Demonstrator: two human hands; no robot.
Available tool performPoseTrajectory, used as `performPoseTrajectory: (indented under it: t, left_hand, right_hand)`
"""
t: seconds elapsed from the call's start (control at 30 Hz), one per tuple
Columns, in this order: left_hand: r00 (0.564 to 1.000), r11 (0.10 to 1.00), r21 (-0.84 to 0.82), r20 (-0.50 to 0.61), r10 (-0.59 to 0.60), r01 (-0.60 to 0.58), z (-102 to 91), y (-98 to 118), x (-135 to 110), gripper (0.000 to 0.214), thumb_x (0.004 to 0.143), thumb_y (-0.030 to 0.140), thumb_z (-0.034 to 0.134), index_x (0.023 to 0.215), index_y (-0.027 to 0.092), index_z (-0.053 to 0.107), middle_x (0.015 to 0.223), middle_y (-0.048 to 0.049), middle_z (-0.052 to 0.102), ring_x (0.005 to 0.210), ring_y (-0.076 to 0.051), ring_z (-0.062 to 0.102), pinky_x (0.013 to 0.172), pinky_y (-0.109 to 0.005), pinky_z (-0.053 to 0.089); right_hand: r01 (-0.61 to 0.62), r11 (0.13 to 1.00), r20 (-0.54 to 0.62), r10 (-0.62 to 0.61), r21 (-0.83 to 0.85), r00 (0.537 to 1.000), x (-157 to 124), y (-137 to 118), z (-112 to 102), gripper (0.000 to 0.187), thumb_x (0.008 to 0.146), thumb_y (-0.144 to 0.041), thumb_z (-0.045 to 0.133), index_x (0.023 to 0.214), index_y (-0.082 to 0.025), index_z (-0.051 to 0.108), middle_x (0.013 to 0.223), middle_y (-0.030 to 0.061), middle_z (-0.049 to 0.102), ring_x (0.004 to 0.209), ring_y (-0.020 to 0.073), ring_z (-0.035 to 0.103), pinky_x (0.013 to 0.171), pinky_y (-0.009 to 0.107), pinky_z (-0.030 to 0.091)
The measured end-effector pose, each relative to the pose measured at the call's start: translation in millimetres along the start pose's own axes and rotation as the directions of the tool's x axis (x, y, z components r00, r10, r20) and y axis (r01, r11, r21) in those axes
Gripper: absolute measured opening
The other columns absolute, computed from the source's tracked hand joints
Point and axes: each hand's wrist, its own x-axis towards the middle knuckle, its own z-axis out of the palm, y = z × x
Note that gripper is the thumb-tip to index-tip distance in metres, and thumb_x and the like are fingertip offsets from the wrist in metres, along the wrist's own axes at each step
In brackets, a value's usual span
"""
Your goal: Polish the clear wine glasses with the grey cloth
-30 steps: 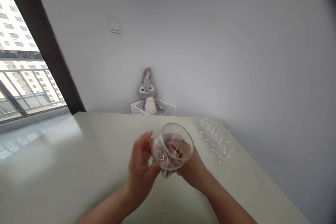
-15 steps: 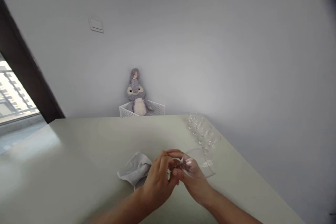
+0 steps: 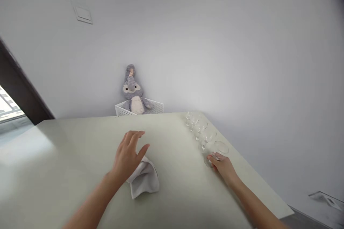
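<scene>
My right hand [image 3: 221, 164] has its fingers closed round a clear stemmed wine glass [image 3: 221, 147], upright at the near end of a row of similar glasses [image 3: 202, 127]. Its round foot shows to the left of my fingertips, at the tabletop. Over the middle of the table, my left hand [image 3: 129, 154] is open, thumb and fingers apart, with nothing in it. Just below and right of that hand lies a crumpled light grey cloth [image 3: 146, 180], partly covered by the hand.
The pale table [image 3: 174, 207] ends along a slanting right edge beside the row of glasses. Behind its far edge, a grey plush toy [image 3: 137, 104] sits in a white perforated basket [image 3: 157, 107] against the wall. A light switch [image 3: 84, 14] is on the wall.
My hands have parted. The right carried the wine glass to the row at the right and turned it upright; the left let go of it and moved left over the cloth. The view shifted slightly.
</scene>
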Motion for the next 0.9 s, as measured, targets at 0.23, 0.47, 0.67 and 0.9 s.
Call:
performPoseTrajectory:
  t: [0.23,0.47,0.67,0.9]
  left_hand:
    - [0.931,0.969,0.157,0.282,-0.232,0.193,15.8,-55.1,-33.4,0.034,0.084,0.038,0.042,0.114,0.023,0.046,0.11,-0.006,0.053,0.102,-0.023,0.049,0.082,-0.036,0.042]
    - [0.831,0.927,0.248,0.421,-0.364,0.28,38.1,-77.2,-65.0,0.047,0.082,0.042,0.045,0.123,0.018,0.041,0.106,-0.0101,0.059,0.099,-0.024,0.052,0.082,-0.036,0.039]
    - [0.817,0.934,0.046,0.471,-0.334,0.355,53.4,-71.0,-71.8,0.042,0.079,0.023,0.049,0.12,0.023,0.043,0.102,-0.0058,0.061,0.093,-0.02,0.056,0.079,-0.032,0.042]
    - [0.935,0.939,-0.265,0.334,-0.122,0.217,42.4,-55.5,-78.3,0.023,0.085,0.022,0.041,0.104,0.022,0.053,0.094,-0.0023,0.059,0.08,-0.013,0.056,0.07,-0.025,0.044]
  right_hand:
    - [0.004,0.995,0.007,-0.005,0.097,1.0,13.3,7.0,-3.7,0.057,0.061,-0.043,0.063,0.107,-0.01,0.055,0.053,-0.0035,0.053,0.046,0.0126,0.045,0.054,0.029,0.039]
    - [0.054,0.994,-0.173,-0.038,0.092,0.984,-41.1,25.0,5.7,0.033,0.074,-0.044,0.051,0.094,-0.019,0.054,0.061,-0.0039,0.05,0.046,0.0104,0.043,0.047,0.025,0.037]
    - [0.432,0.901,0.497,-0.361,-0.031,0.789,-78.9,-23.6,83.9,0.037,0.082,-0.047,0.041,0.1,-0.019,0.059,0.085,0.0053,0.062,0.071,0.0173,0.057,0.066,0.029,0.046]
    - [0.565,0.825,0.57,-0.451,-0.027,0.687,-68.7,-74.4,174.1,0.069,0.07,-0.034,0.061,0.13,-0.014,0.034,0.104,0.0119,0.06,0.095,0.0253,0.054,0.083,0.039,0.04]
